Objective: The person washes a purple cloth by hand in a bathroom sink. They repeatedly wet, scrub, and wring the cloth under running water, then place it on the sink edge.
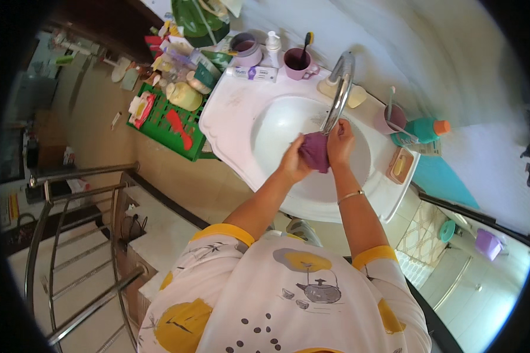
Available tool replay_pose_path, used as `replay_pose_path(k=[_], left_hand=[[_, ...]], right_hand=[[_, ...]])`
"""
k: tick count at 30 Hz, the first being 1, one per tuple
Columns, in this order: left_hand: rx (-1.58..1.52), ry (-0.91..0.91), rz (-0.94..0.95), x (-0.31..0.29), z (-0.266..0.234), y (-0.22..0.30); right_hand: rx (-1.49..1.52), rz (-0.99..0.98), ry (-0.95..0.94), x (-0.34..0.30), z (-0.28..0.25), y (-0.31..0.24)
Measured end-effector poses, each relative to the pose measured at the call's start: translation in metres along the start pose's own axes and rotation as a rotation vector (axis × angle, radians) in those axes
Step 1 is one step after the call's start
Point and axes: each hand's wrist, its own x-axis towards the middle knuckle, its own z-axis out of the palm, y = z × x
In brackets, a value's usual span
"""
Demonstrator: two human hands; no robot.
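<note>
Both my hands hold a small purple cloth (315,154) over the white oval sink basin (272,126), just below the spout of the chrome faucet (343,82). My left hand (293,162) grips the cloth's left side, thumb along its upper edge. My right hand (340,145) is closed on its right side, with its fingers curled close to the spout. The cloth hangs bunched between them, its lower corner pointing down. Whether water is running, I cannot tell.
Along the counter's back stand a purple mug (298,72) with a toothbrush, a white pump bottle (273,48) and a toothpaste tube (252,73). On the right are a teal bottle (417,130) and a soap dish (400,165). A green crate (159,136) and metal railing (82,172) stand left.
</note>
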Motion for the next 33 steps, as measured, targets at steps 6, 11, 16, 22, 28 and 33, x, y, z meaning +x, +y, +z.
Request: replay_pose_path(k=[6,11,16,22,28,33], left_hand=[[0.223,0.103,0.197,0.064,-0.101,0.015],[0.255,0.258,0.124,0.021,0.016,-0.013],[0.289,-0.125,0.097,0.063,-0.09,0.026],[0.189,0.236,0.165,0.032,0.005,0.007],[0.19,-0.037,0.121,0.043,-0.002,0.057],[0.131,0.166,0.103,0.021,-0.02,0.068]], right_hand=[[-0.091,-0.36,-0.311,-0.073,0.026,0.0],[-0.341,0.058,-0.098,-0.006,0.017,0.012],[-0.293,-0.429,-0.224,-0.056,0.023,-0.019],[-0.11,0.301,-0.262,0.0,-0.006,0.025],[0.455,0.582,-0.791,-0.033,-0.025,0.054],[0.394,0.59,-0.531,-0.03,-0.042,0.065]])
